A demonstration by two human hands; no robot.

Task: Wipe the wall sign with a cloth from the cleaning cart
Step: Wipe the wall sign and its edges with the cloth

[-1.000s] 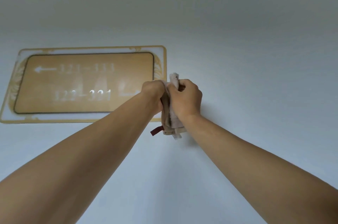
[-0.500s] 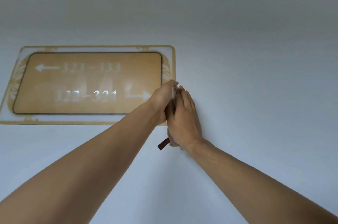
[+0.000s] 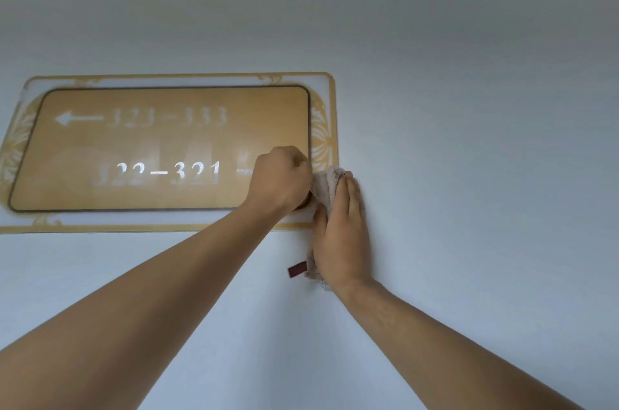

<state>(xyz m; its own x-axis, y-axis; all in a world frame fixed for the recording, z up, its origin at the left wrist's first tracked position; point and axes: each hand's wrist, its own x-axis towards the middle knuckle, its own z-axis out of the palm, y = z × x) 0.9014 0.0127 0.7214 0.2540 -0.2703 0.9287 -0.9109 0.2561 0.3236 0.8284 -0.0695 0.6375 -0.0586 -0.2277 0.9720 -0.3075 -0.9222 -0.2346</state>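
A gold wall sign (image 3: 160,148) with white room numbers and arrows hangs on the pale wall, left of centre. My right hand (image 3: 341,235) lies flat, pressing a beige cloth (image 3: 326,185) against the sign's lower right corner and the wall beside it. A dark red tag (image 3: 297,269) sticks out from the cloth below my palm. My left hand (image 3: 279,180) is curled in a fist over the sign's lower right part, its fingers at the cloth's left edge. Most of the cloth is hidden under my right hand.
A plain white wall (image 3: 469,141) surrounds the sign on all sides. Both forearms reach up from the bottom of the view.
My right hand went from gripping the bunched cloth to lying flat on it against the wall. Both hands moved closer to the sign's right edge. The view shifted left a little.
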